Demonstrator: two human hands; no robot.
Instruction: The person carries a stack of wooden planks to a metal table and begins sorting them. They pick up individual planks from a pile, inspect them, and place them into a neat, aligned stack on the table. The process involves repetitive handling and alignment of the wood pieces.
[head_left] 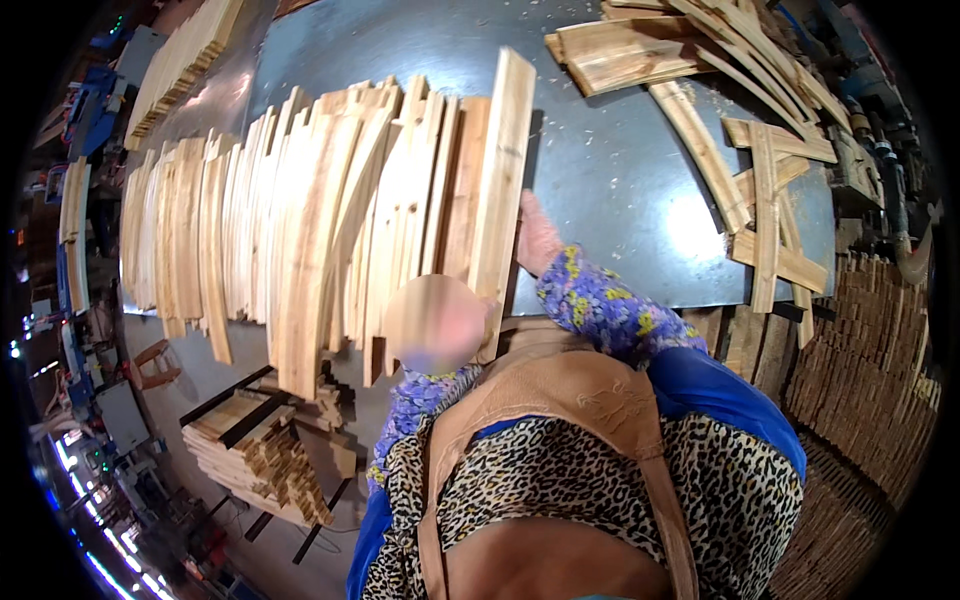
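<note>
A long pale wooden board [503, 150] stands out at the right end of a row of boards. Its far end rises above the others and a dark shadow lies along its right side. My right hand [538, 236] is against this board's right edge, its fingers partly hidden by the wood, and looks closed on it. Beside the board's near end is my left hand [445, 318], smeared by a round blur that hides its fingers. Just left of the board lies a browner plank [466, 190], then the row of narrow pale strips [300, 200] lying side by side.
The boards lie on a grey metal-topped table [610, 180]. At its far right are piled loose boards [640, 50] and crossed strips [765, 210]. Stacked wood [850, 370] stands on the right, and another stack [260, 450] sits on a rack below the table's left front edge.
</note>
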